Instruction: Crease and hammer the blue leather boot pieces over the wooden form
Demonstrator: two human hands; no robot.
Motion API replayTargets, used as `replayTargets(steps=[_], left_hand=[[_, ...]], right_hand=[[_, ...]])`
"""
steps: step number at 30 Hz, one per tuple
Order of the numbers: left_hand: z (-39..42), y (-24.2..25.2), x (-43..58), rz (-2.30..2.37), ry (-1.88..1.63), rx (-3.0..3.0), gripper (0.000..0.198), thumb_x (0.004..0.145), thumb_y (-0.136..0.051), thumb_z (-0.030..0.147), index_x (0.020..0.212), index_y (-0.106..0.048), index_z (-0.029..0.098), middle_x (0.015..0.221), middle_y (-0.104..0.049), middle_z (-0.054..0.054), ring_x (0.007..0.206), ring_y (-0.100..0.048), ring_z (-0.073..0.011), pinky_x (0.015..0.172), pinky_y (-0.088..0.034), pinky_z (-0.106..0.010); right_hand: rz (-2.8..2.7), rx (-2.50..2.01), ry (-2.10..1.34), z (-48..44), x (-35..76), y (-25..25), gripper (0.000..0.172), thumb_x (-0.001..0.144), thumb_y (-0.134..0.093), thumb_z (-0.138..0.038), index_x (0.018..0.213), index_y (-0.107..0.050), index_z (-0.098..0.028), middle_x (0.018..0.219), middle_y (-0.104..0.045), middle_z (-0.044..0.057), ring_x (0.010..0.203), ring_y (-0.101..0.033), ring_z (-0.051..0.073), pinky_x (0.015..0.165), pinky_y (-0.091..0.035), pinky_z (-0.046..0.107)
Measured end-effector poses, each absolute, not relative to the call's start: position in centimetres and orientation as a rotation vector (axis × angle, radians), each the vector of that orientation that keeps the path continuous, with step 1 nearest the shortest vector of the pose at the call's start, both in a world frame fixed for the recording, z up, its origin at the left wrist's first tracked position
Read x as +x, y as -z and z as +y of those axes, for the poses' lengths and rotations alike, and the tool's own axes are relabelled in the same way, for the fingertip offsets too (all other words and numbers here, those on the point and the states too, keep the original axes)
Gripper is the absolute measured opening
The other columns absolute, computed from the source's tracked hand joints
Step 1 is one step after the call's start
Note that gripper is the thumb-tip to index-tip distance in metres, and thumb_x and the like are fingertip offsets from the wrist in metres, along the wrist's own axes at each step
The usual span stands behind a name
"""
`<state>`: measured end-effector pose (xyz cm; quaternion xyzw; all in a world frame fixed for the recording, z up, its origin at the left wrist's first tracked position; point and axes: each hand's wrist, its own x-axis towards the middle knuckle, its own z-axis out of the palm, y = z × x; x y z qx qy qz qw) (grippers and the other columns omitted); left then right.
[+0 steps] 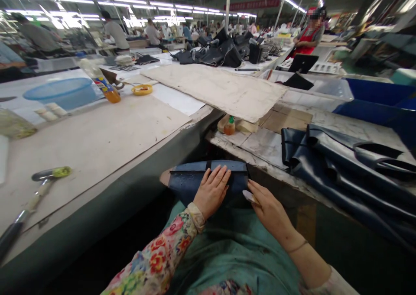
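A dark blue leather-like piece (185, 181) with a black strip along it lies over the lap, at the table edge. My left hand (212, 191) rests flat on its middle, fingers stretched out and side by side. At the piece's right end is my right hand (268, 206), its fingers closed round a small pale-tipped tool (249, 196). The fingertips of my right hand are close to the piece's edge. A green apron (227, 243) covers the lap below both hands.
On the left table (113, 143) lie a hammer (32, 199), an orange bottle (108, 91) and a blue basin (61, 91). Folded dark blue pieces (338, 169) lie at right, near a small orange bottle (229, 127). A person in a red apron (305, 39) stands behind.
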<state>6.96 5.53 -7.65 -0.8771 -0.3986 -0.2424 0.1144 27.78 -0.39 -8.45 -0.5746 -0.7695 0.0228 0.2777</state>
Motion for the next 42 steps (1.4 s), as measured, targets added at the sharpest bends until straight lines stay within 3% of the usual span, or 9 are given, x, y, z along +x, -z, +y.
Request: replayTargets(steps=[3, 9, 15, 22, 26, 31, 42], left_hand=[[5.1, 7.7, 6.7, -1.134, 0.735, -2.557, 0.039, 0.091, -0.04, 0.025, 0.13, -0.046, 0.02, 0.137, -0.05, -0.004, 0.126, -0.041, -0.0189, 0.108, -0.028, -0.038], [5.3, 6.7, 8.3, -1.251, 0.783, -2.551, 0.026, 0.089, -0.046, 0.022, 0.112, -0.057, 0.02, 0.11, -0.062, -0.003, 0.105, -0.051, -0.0185, 0.093, -0.038, -0.036], [6.2, 5.1, 11.3, -1.292, 0.654, -2.756, 0.027, 0.088, -0.044, 0.019, 0.113, -0.055, 0.019, 0.108, -0.06, -0.004, 0.101, -0.05, -0.0187, 0.088, -0.042, -0.035], [6.1, 4.8, 12.4, -1.165, 0.499, -2.905, 0.031, 0.089, -0.039, 0.016, 0.118, -0.052, 0.016, 0.113, -0.059, -0.005, 0.103, -0.049, -0.0191, 0.088, -0.042, -0.034], [5.8, 5.4, 12.7, -1.146, 0.488, -2.87, 0.035, 0.091, -0.037, 0.022, 0.125, -0.047, 0.014, 0.115, -0.058, -0.005, 0.103, -0.048, -0.0202, 0.088, -0.04, -0.036], [6.3, 5.8, 13.3, -1.155, 0.511, -2.858, 0.035, 0.094, -0.033, 0.03, 0.124, -0.047, 0.019, 0.111, -0.059, -0.002, 0.101, -0.049, -0.0189, 0.084, -0.041, -0.036], [5.8, 7.0, 11.0, -1.252, 0.691, -2.761, 0.036, 0.093, -0.034, 0.028, 0.125, -0.049, 0.019, 0.121, -0.058, -0.004, 0.112, -0.048, -0.0197, 0.095, -0.039, -0.036]], right_hand=[[-2.067, -1.552, -0.044, -0.5, 27.8, 8.4, 0.042, 0.084, -0.04, -0.017, 0.124, -0.053, -0.013, 0.127, -0.057, 0.012, 0.117, -0.054, 0.02, 0.1, -0.049, 0.038], [-2.082, -1.551, -0.117, -0.2, 28.3, 8.0, 0.04, 0.083, -0.041, -0.016, 0.121, -0.055, -0.014, 0.127, -0.057, 0.011, 0.118, -0.053, 0.02, 0.102, -0.047, 0.038], [-1.727, -1.548, -0.501, 1.0, 28.6, 8.4, 0.032, 0.085, -0.046, -0.033, 0.109, -0.061, -0.018, 0.118, -0.062, 0.01, 0.111, -0.057, 0.019, 0.101, -0.046, 0.04], [-1.356, -1.596, -0.768, 1.4, 28.6, 7.3, 0.043, 0.08, -0.051, -0.049, 0.106, -0.061, -0.016, 0.107, -0.067, 0.01, 0.102, -0.061, 0.021, 0.097, -0.046, 0.041], [-1.359, -1.585, -0.694, 1.8, 29.5, 7.1, 0.049, 0.083, -0.045, -0.052, 0.114, -0.057, -0.016, 0.112, -0.063, 0.012, 0.102, -0.059, 0.021, 0.097, -0.046, 0.042], [-1.68, -1.635, -0.386, 2.5, 30.4, 7.6, 0.049, 0.09, -0.033, -0.043, 0.128, -0.048, -0.015, 0.123, -0.055, 0.014, 0.118, -0.048, 0.022, 0.105, -0.037, 0.045], [-2.005, -1.571, 0.077, 1.8, 27.9, 4.3, 0.036, 0.089, -0.041, -0.027, 0.121, -0.056, -0.019, 0.114, -0.061, 0.009, 0.108, -0.051, 0.021, 0.098, -0.043, 0.041]])
